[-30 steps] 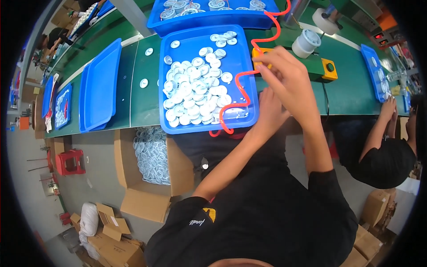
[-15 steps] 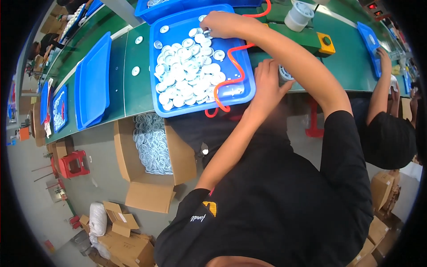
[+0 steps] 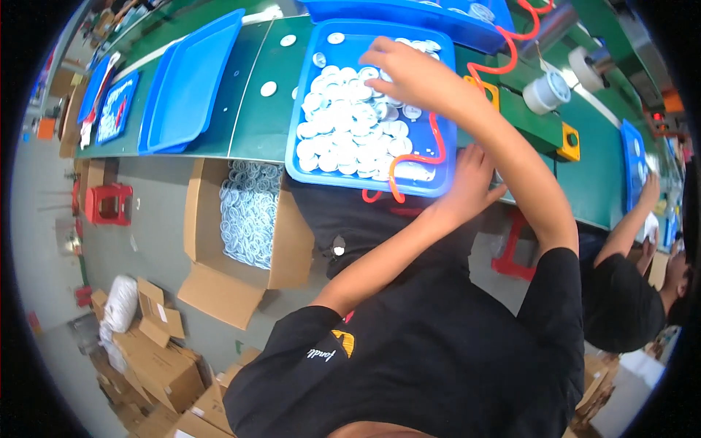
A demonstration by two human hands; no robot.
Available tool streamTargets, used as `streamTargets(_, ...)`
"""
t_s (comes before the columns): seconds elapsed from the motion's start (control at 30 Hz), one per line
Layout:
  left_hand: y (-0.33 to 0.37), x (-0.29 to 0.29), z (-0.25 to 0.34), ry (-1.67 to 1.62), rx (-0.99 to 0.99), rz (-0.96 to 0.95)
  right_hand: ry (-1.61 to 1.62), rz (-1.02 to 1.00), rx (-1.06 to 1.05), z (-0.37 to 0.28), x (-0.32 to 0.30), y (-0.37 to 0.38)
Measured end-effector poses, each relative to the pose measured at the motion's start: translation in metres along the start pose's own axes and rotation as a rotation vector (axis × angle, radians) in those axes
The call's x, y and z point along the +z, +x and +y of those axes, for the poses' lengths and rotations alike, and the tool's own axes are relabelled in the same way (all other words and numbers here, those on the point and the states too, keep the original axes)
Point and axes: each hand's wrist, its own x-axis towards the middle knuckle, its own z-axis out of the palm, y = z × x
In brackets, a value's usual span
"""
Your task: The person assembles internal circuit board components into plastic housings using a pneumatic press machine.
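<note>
A blue tray holds a heap of white round discs. Over the heap's upper right side is my right hand, its thumb and fingers apart around the discs; no disc is clearly gripped. My left hand rests beside the tray's lower right corner under my right forearm, fingers stretched and thumb apart. Next to it, a pale round part is mostly hidden by my arm and hand. A red coiled hose lies across the tray's right side.
Another blue bin stands behind the tray, and stacked blue trays lie to the left. A green machine with a yellow button box and a white cylinder is at right. Below the table, a cardboard box holds pale rings. A co-worker sits at right.
The view has shifted, so the tray appears farther right. My right hand has moved from the tray's far edge toward the disc heap, and its fingers have spread. My left hand stays beside the tray.
</note>
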Motion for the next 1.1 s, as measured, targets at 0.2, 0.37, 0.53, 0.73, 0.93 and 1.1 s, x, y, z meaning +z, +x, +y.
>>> streamTargets(0.2,0.005,-0.01,0.014,-0.081,-0.01,-0.086,0.026,-0.169,-0.173,-0.027,0.022,-0.001)
streamTargets(0.37,-0.014,-0.017,0.018,-0.023,-0.077,-0.155,-0.263,-0.255,-0.028,-0.02,0.011,0.003)
streamTargets(0.53,-0.017,-0.012,0.016,0.055,-0.077,-0.165,0.015,-0.009,-0.122,-0.03,0.028,0.046)
streamTargets(0.73,-0.015,-0.014,0.018,0.141,-0.02,-0.165,-0.071,-0.091,-0.11,-0.004,0.052,0.067)
streamTargets(0.93,-0.014,-0.019,0.019,0.126,-0.017,-0.116,-0.018,-0.066,-0.087,-0.005,0.024,0.035)
streamTargets(1.1,-0.015,-0.018,0.017,0.028,-0.043,-0.126,0.04,-0.151,-0.114,0.0,0.022,0.013)
